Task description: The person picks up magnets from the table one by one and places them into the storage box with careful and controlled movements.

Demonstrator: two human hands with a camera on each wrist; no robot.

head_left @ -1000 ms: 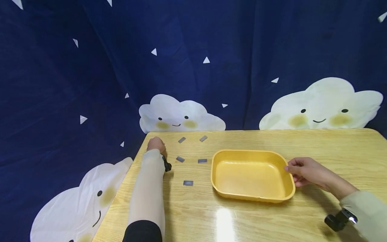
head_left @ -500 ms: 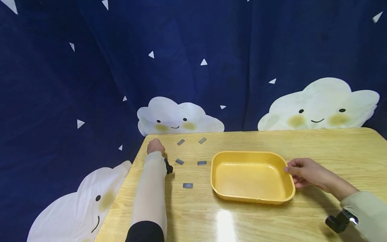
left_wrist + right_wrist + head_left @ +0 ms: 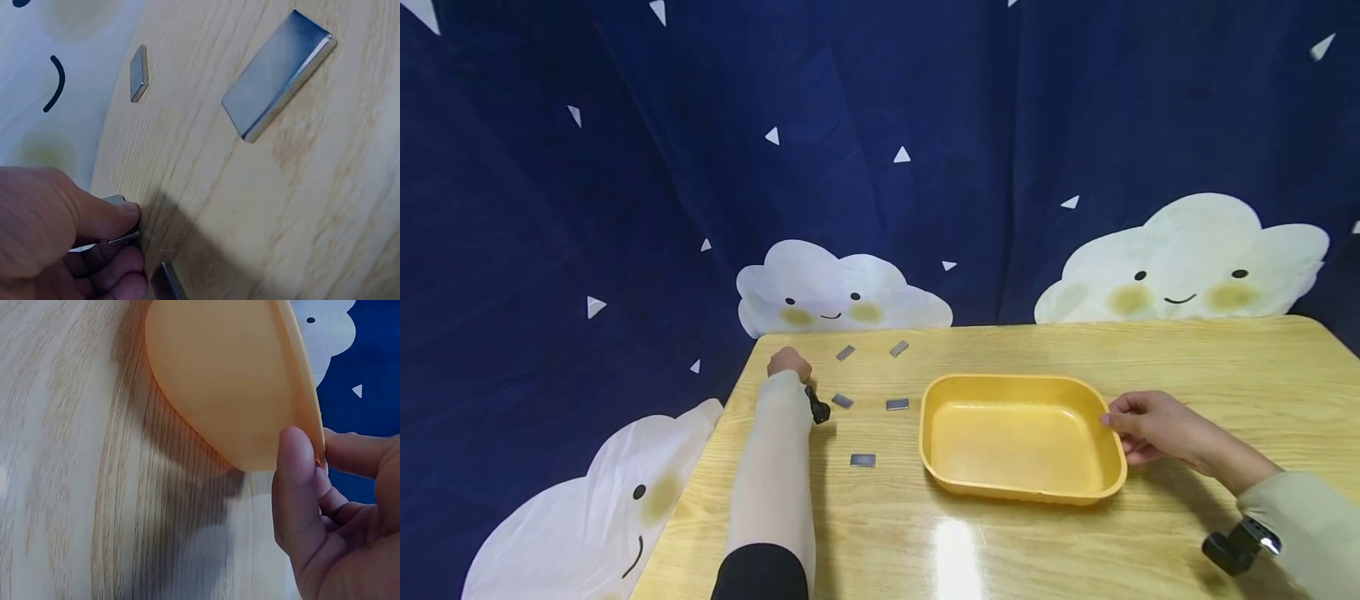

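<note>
Five flat, glossy grey rectangular metal plates [image 3: 862, 460] lie on the wood-grained tabletop [image 3: 1060, 542]: the far two slant diagonally, one slants the other way, two point left-right. The left hand [image 3: 789, 364], fingers curled, pinches a sixth plate [image 3: 127, 238] beside them, mostly hidden. One smooth yellow round-cornered tray [image 3: 1019, 377] stands lengthwise left-right; the right hand [image 3: 1161, 429] pinches its right-end rim.

The table [image 3: 865, 533] has a light wood-grain top with rounded far corners. A yellow tray [image 3: 1015, 442] rests on the top. Five small metal plates [image 3: 862, 460] lie flat and apart, left of the tray.
</note>
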